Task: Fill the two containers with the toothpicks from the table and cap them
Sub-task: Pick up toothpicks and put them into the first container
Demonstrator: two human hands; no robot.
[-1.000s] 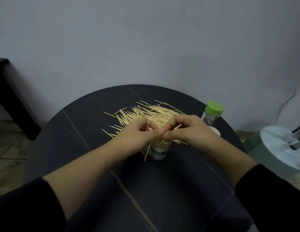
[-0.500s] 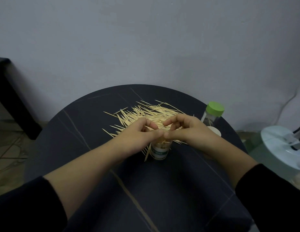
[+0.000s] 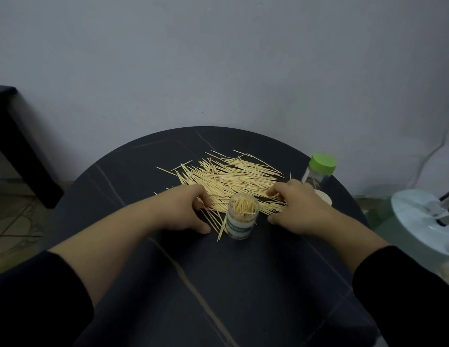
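Hands, joined above the jar [image 3: 242,216] a second ago, now parted. The left hand [image 3: 186,209], centre-left, has fingers curled onto the toothpicks [image 3: 231,179]; whether it grips cannot be told. The right hand [image 3: 296,209], centre-right, likewise. Jar: centre, uncapped, full, on bench [image 3: 218,284]. Possibly a white lid [image 3: 324,197], half hidden behind the right hand.
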